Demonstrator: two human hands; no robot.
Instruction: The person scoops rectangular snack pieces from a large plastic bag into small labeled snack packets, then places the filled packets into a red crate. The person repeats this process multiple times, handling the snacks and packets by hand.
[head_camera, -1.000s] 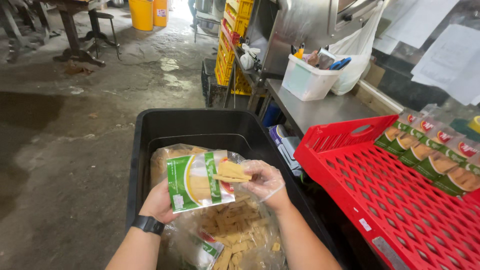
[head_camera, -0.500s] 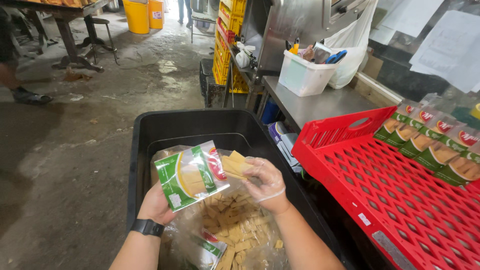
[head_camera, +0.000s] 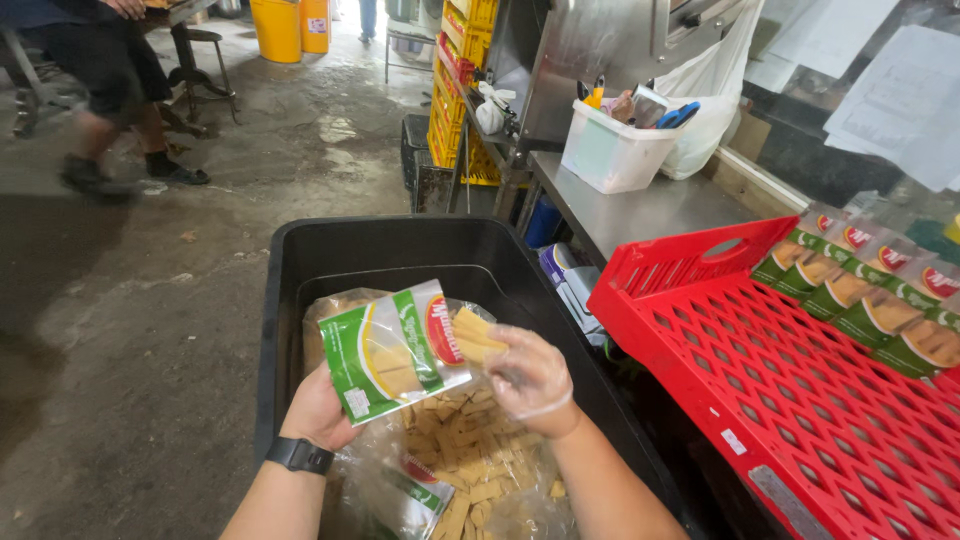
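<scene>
Down over a black plastic bin (head_camera: 300, 300), the head view shows both hands working at one snack packet (head_camera: 395, 350). That packet is a glossy film pouch, green and white with a red oval and a yellow picture, held tilted above the bin's open mouth. Bare, with a dark watch (head_camera: 298, 455) at the wrist, the left hand (head_camera: 318, 412) grips the pouch from beneath at its lower corner, fingers curled behind the film. Wearing a thin clear glove, the right hand (head_camera: 530, 375) is closed at the pouch's open end, pinching a bundle of flat pale-yellow cracker strips (head_camera: 475, 335) that stick out of it. Below, a crinkled clear plastic liner (head_camera: 370, 490) in the bin holds a loose heap of the same strips, with another pouch lying among them. To the right sits a red plastic crate (head_camera: 800, 400) with a lattice floor, a row of matching sealed packets (head_camera: 870, 290) lined along its far side. Beyond it, a white tub (head_camera: 612, 152) rests on a steel counter (head_camera: 640, 210). Rough wet concrete floor (head_camera: 130, 300) spreads left, where another person's legs (head_camera: 110, 120) stand.
</scene>
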